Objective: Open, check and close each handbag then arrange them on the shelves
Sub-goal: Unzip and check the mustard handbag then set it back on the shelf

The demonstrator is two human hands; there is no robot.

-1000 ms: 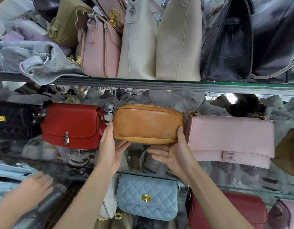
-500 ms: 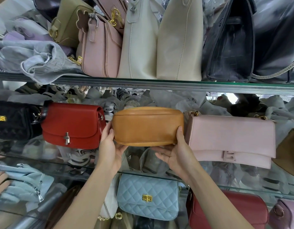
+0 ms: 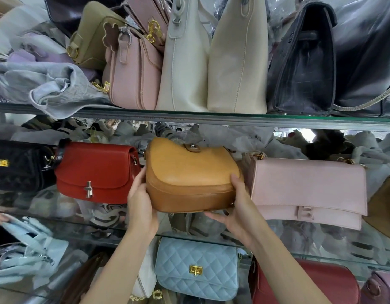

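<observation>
Tan handbag point(image 3: 189, 176) tilted between both hands: left hand point(image 3: 141, 207) cups its left end, right hand point(image 3: 240, 213) grips underneath. Likely light, semi-stiff, smooth leather; hold the base.

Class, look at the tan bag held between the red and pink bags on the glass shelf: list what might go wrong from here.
1. The tan bag is tilted, held only at its ends by the left hand and right hand; it may slip.
2. The gap is tight: it may knock the red bag or pink bag.
3. The glass shelf is crowded, so a nudged bag may fall.
</observation>
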